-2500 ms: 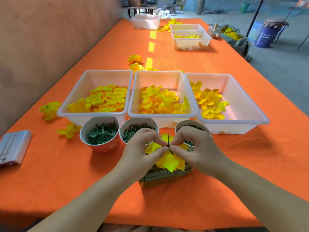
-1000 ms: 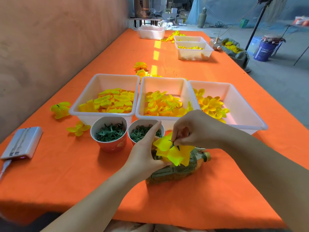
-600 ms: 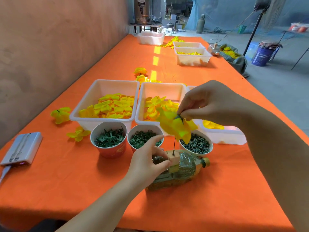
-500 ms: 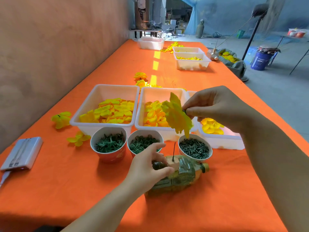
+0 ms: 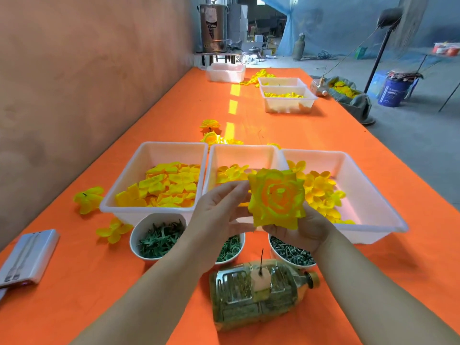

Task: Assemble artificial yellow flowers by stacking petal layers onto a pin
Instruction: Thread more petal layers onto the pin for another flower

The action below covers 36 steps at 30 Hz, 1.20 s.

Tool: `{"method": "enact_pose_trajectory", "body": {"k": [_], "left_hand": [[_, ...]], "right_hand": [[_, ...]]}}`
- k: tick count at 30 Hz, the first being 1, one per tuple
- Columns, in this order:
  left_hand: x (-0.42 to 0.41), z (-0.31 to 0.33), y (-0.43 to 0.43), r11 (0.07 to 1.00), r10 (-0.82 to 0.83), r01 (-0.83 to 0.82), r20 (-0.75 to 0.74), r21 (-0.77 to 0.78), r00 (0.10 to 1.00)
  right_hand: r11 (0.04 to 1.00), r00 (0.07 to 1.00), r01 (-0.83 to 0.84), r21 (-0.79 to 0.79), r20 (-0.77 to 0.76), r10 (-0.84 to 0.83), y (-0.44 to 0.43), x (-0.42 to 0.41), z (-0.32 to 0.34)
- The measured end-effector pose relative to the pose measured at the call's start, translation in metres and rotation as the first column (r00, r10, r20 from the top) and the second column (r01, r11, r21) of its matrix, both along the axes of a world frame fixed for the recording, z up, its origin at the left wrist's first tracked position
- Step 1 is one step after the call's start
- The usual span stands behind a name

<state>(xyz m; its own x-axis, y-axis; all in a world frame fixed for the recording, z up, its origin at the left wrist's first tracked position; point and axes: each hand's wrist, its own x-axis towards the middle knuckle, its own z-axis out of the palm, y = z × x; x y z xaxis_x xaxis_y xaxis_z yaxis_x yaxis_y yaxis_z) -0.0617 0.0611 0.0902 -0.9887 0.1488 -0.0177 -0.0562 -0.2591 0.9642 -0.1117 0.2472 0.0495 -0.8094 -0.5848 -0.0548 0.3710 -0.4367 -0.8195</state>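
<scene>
Change since the earlier frames: the flower is lifted clear of the pin. The left hand has left the bottle to join the right hand at the bloom, now turned face-on to the camera.

Flower: layered yellow petals, orange-tinted spiral centre. Held in the air above the cups, in front of the middle bin. The left hand pinches its left edge between thumb and curled fingers. The right hand cups it from below, fingers curled under the lower petals. Probably held so to check or shape the stacked layers.

Pin: bare, upright in a pale block on the bottle, which lies on its side on the table. It appears free for a fresh stack.

Supplies: left bin, middle bin and right bin, each with loose yellow petals. In front stand a cup of green leaf pieces, a cup of green rings and a cup of dark small parts.

Other: grey flat device at the left table edge; loose yellow blooms beside the left bin.

Obstruction: hands and flower hide part of the middle bin and of the ring cup.
</scene>
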Motion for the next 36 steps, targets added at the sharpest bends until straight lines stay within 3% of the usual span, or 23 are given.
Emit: {"method": "enact_pose_trajectory", "body": {"k": [3, 6, 9, 13, 20, 25, 31, 36], "left_hand": [[-0.013, 0.003, 0.005, 0.999, 0.022, -0.023, -0.031, -0.043, 0.999], [-0.024, 0.001, 0.001, 0.996, -0.003, -0.005, -0.099, -0.085, 0.995], [-0.033, 0.001, -0.002, 0.97, 0.034, -0.077, -0.182, -0.232, 0.983], [-0.042, 0.004, -0.007, 0.955, 0.058, -0.126, -0.246, -0.268, 0.968], [-0.043, -0.008, -0.001, 0.929, 0.07, -0.131, -0.182, -0.346, 0.981], [-0.044, 0.002, -0.008, 0.94, -0.026, -0.034, -0.173, -0.339, 0.985], [-0.043, 0.013, -0.009, 0.809, -0.162, -0.034, -0.278, -0.587, 0.947], [-0.042, 0.016, -0.01, 0.856, -0.142, -0.002, -0.239, -0.517, 0.961]], "right_hand": [[0.995, 0.996, -0.089, -0.042, -0.015, 0.088, -0.001, -0.009, -0.002], [0.96, 0.962, -0.255, -0.117, -0.13, 0.239, -0.002, -0.015, 0.002], [0.989, 0.988, -0.14, 0.051, -0.063, 0.143, 0.0, -0.022, -0.005], [0.983, 0.988, -0.125, 0.134, -0.073, 0.135, 0.004, -0.028, -0.011], [0.962, 0.984, -0.143, 0.231, -0.074, 0.163, 0.006, -0.029, -0.016], [0.965, 0.988, -0.151, 0.215, -0.011, 0.157, 0.012, -0.022, -0.018], [0.956, 0.986, -0.162, 0.245, -0.009, 0.169, 0.008, -0.017, -0.013], [0.956, 0.979, -0.187, 0.228, -0.033, 0.199, 0.007, -0.015, -0.008]]}}
